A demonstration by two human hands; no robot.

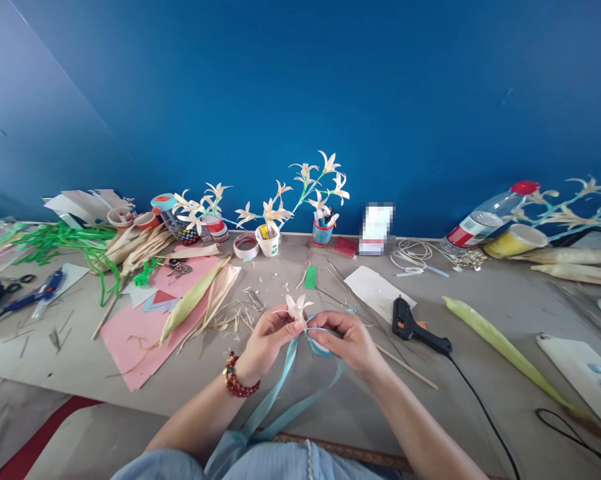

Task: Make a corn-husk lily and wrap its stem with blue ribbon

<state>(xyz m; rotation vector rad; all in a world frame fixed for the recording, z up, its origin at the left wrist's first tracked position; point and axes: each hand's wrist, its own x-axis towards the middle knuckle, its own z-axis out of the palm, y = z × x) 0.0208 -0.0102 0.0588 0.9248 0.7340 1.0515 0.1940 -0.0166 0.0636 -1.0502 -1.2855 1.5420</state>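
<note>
Near the front of the table, my left hand (273, 337) pinches a cream artificial flower (298, 307) just below its petals. Close beside it, my right hand (347, 340) has thumb and fingers closed on a light blue ribbon (286, 373). The ribbon meets the flower's base between my hands, and its long loop hangs down toward my lap. Part of a blue ribbon roll shows under my right fingers. My fingers hide most of the flower's stem.
A black glue gun (411, 325) lies right of my hands, its cord running frontward. Pink paper (135, 340) and a corn husk (193, 300) lie left. Cups of finished flowers (270, 241) line the wall. A bottle (485, 217) leans at the right.
</note>
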